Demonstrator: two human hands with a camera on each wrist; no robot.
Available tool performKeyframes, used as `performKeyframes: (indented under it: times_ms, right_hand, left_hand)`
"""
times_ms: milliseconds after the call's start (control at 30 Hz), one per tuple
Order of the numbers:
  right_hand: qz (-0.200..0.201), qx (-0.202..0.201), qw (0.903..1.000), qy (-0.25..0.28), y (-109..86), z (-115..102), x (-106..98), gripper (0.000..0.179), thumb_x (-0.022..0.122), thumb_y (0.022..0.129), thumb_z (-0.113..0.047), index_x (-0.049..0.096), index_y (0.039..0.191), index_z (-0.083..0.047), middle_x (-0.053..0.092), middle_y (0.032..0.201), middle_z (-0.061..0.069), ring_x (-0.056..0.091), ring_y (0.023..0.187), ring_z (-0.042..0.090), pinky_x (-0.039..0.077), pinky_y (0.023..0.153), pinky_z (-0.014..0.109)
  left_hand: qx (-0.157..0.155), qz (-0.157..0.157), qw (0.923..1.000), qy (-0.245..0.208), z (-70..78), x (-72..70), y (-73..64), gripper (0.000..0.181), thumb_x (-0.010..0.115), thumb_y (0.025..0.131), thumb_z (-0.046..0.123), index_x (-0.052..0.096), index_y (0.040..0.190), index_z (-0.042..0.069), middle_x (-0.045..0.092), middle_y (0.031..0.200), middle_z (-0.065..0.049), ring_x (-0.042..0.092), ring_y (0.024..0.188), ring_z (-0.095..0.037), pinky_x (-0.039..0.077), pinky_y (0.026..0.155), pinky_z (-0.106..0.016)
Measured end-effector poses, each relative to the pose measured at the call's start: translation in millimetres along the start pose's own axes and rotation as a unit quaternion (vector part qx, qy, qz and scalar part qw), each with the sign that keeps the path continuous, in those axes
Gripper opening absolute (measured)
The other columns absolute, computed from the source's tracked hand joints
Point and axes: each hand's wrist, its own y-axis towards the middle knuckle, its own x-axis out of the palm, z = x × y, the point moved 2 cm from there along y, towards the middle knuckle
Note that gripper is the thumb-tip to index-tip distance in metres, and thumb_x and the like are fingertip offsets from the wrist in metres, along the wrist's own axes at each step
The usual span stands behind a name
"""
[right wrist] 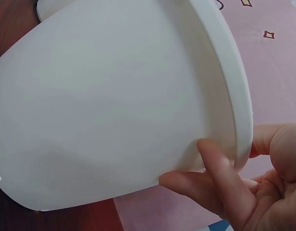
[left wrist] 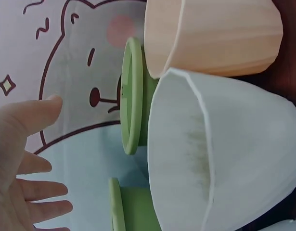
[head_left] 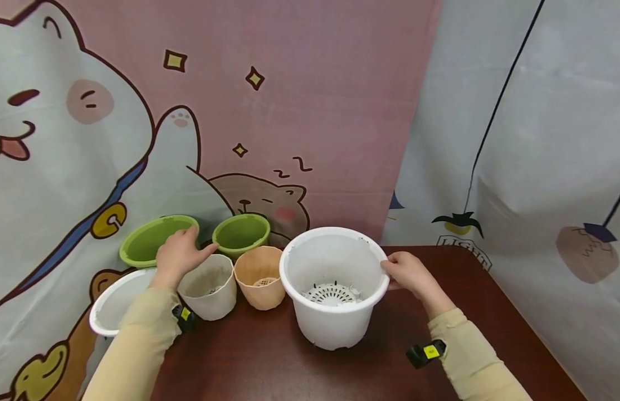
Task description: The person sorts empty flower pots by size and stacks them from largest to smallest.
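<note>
My right hand pinches the rim of a large white plastic flower pot, thumb over the lip and fingers against the outer wall. Slots and holes show in that pot's floor. My left hand hovers with fingers spread above a smaller off-white pot and holds nothing; in the left wrist view its fingers stand apart from the pots. Beside the off-white pot is a peach pot. Behind them are an oval green pot, partly hidden by my left hand, and a smaller green pot.
A white pot stands at the left, partly covered by my left sleeve. All the pots are on a dark red-brown table. A cartoon-printed cloth hangs right behind the table, and a pale cloth hangs along its right side.
</note>
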Motion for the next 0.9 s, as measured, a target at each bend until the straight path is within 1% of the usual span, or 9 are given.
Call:
performKeyframes:
  times_ms: [167,300,367,467,567,633,733,800,900]
  right_hand:
    - [-0.009,-0.005,0.9998,0.016,-1.2,0.8,-1.7,0.035,0.055,0.099,-0.015,0.056,0.115,0.016,0.064,0.097,0.022,0.066,0.074,0.022,0.060,0.065,0.038]
    - [-0.014,-0.001,0.9994,0.032,-1.9,2.7,-2.2,0.037,0.055,0.100,-0.016,0.054,0.118,0.016,0.063,0.099,0.023,0.066,0.075,0.022,0.060,0.066,0.039]
    - [-0.016,0.003,0.9991,0.039,-1.8,4.5,-2.0,0.038,0.056,0.100,-0.017,0.053,0.120,0.016,0.062,0.101,0.023,0.067,0.077,0.023,0.060,0.067,0.039]
    - [-0.018,0.005,0.9988,0.046,-1.5,5.8,-1.8,0.040,0.056,0.100,-0.018,0.052,0.121,0.015,0.062,0.103,0.023,0.067,0.078,0.023,0.060,0.068,0.039]
    - [-0.020,0.005,0.9985,0.052,-1.5,6.1,-1.5,0.040,0.056,0.100,-0.018,0.052,0.122,0.015,0.062,0.103,0.023,0.067,0.078,0.023,0.060,0.070,0.040]
    - [-0.020,0.005,0.9983,0.054,-1.8,6.0,-1.4,0.040,0.056,0.101,-0.017,0.051,0.122,0.016,0.062,0.103,0.024,0.067,0.078,0.023,0.060,0.070,0.041]
    - [-0.017,0.007,0.9982,0.057,-2.1,6.5,-1.4,0.039,0.056,0.101,-0.017,0.050,0.122,0.016,0.061,0.103,0.024,0.067,0.077,0.023,0.060,0.069,0.040]
    - [-0.016,0.008,0.9980,0.061,-2.1,7.3,-0.9,0.039,0.055,0.101,-0.016,0.050,0.122,0.016,0.061,0.104,0.024,0.067,0.078,0.023,0.060,0.070,0.040]
    - [-0.016,0.008,0.9975,0.069,-2.1,8.1,-0.6,0.038,0.055,0.101,-0.015,0.050,0.122,0.016,0.061,0.104,0.025,0.067,0.078,0.023,0.059,0.072,0.043]
  left_hand:
    - [-0.023,-0.039,0.9990,0.003,-8.7,-0.3,5.6,0.080,0.063,0.090,0.054,0.046,0.139,-0.007,0.052,0.127,-0.036,0.053,0.109,-0.055,0.045,0.080,-0.068]
    - [-0.039,-0.063,0.9972,0.010,-18.9,3.2,8.5,0.080,0.064,0.090,0.052,0.045,0.140,-0.007,0.049,0.131,-0.037,0.051,0.111,-0.056,0.044,0.081,-0.068]
    - [-0.047,-0.072,0.9962,0.010,-24.3,4.6,8.9,0.080,0.064,0.089,0.052,0.045,0.139,-0.007,0.049,0.130,-0.037,0.051,0.111,-0.057,0.045,0.080,-0.068]
    - [-0.052,-0.075,0.9957,0.012,-31.6,5.7,7.8,0.077,0.065,0.088,0.052,0.047,0.136,-0.006,0.051,0.127,-0.036,0.052,0.107,-0.058,0.045,0.076,-0.068]
    - [-0.050,-0.061,0.9969,0.009,-36.8,6.1,6.3,0.067,0.067,0.088,0.047,0.052,0.128,-0.004,0.054,0.119,-0.035,0.053,0.101,-0.058,0.045,0.073,-0.068]
    - [-0.049,-0.055,0.9973,0.010,-40.6,6.2,6.4,0.063,0.067,0.088,0.045,0.053,0.126,-0.004,0.055,0.117,-0.035,0.053,0.100,-0.058,0.044,0.072,-0.068]
    - [-0.052,-0.060,0.9968,0.010,-45.3,6.5,6.8,0.064,0.067,0.088,0.042,0.051,0.128,-0.004,0.054,0.119,-0.035,0.052,0.102,-0.059,0.043,0.073,-0.069]
    - [-0.058,-0.073,0.9956,0.013,-48.7,6.5,6.8,0.068,0.066,0.088,0.042,0.048,0.134,-0.005,0.051,0.123,-0.037,0.050,0.105,-0.060,0.043,0.075,-0.070]
    - [-0.065,-0.086,0.9940,0.016,-52.9,6.8,5.9,0.070,0.066,0.089,0.040,0.045,0.138,-0.005,0.049,0.127,-0.037,0.049,0.108,-0.061,0.041,0.079,-0.072]
